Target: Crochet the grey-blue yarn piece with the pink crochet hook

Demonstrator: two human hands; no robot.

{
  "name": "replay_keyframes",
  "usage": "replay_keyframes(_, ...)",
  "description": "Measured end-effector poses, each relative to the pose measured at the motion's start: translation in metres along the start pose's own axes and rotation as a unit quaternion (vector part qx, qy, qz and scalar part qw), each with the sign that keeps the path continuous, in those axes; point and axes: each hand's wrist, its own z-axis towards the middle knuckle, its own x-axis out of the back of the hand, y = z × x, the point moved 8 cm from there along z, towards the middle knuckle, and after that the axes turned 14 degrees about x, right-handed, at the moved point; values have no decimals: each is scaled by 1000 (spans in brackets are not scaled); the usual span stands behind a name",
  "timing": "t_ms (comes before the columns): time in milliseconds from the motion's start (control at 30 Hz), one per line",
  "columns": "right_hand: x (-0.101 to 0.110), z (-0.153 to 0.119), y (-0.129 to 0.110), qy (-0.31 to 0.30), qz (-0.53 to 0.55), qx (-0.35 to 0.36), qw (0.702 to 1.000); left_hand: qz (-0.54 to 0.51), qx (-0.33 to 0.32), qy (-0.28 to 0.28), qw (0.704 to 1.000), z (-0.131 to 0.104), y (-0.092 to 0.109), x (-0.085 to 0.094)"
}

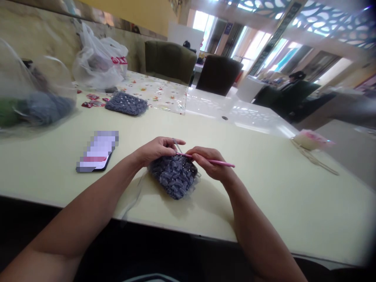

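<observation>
In the head view, a slate-blue, textured crocheted piece (174, 178) is positioned at the centre of the pale yellow worktop (264, 188), between the two hands. Its upper edge is pinched by the grip of the left hand (158, 150), with thumb and forefinger pressed together. A thin grey strand of yarn (177, 145) is stretched between the left fingers and the work. A slender pink crochet hook (221, 162) is pinched in the grip of the right hand (210, 159); its tip is directed leftward at the upper edge of the piece, and its rear end is projected to the right beyond the hand.

A black-edged smartphone (98, 150), its screen pixelated, is placed left of the left hand. Farther back, a flat, rectangular slate-blue crocheted panel (127, 103) is laid partly on a clear, flower-printed plastic cover (169, 96). Small red wrappers (92, 103) are scattered just beside the panel. A white plastic carrier bag (100, 62) is stood behind them. At the far right, a pink-and-white rounded item (311, 140) with a beige cord (319, 160) is set down.
</observation>
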Motion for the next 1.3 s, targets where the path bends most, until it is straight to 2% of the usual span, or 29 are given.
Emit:
replay_keyframes(267,-6,-4,7,-51,0,-22,998,17,-13,35,999,0,1,0)
replay_keyframes(433,-11,-3,7,-69,-31,-21,997,115,-54,80,989,-2,7,0)
replay_keyframes(533,-18,-2,8,-82,-113,-12,990,171,-105,114,973,-5,13,-4)
replay_keyframes(633,-27,-2,10,-90,-249,-13,964,196,-124,149,961,-7,13,-8)
replay_keyframes(733,-34,0,7,-54,-384,-5,922,147,-101,166,970,-6,7,-7)
replay_keyframes(833,-37,1,-7,24,-494,48,868,-11,-35,115,993,-2,-6,-7)
replay_keyframes(933,-39,0,-20,78,-535,109,834,-147,52,17,988,2,-19,-15)
replay_keyframes(1000,-38,-2,-25,89,-519,146,838,-188,91,-42,977,1,-21,-22)
replay_keyframes(1067,-34,-4,-28,90,-474,182,857,-208,103,-76,970,-1,-19,-25)
replay_keyframes(1167,-23,-6,-27,97,-349,198,911,-225,93,-83,966,-3,-14,-23)
replay_keyframes(1233,-16,-5,-20,95,-254,175,946,-229,91,-83,966,-3,-14,-22)
replay_keyframes(1300,-13,-4,-15,87,-185,149,967,-225,86,-75,968,-2,-14,-19)
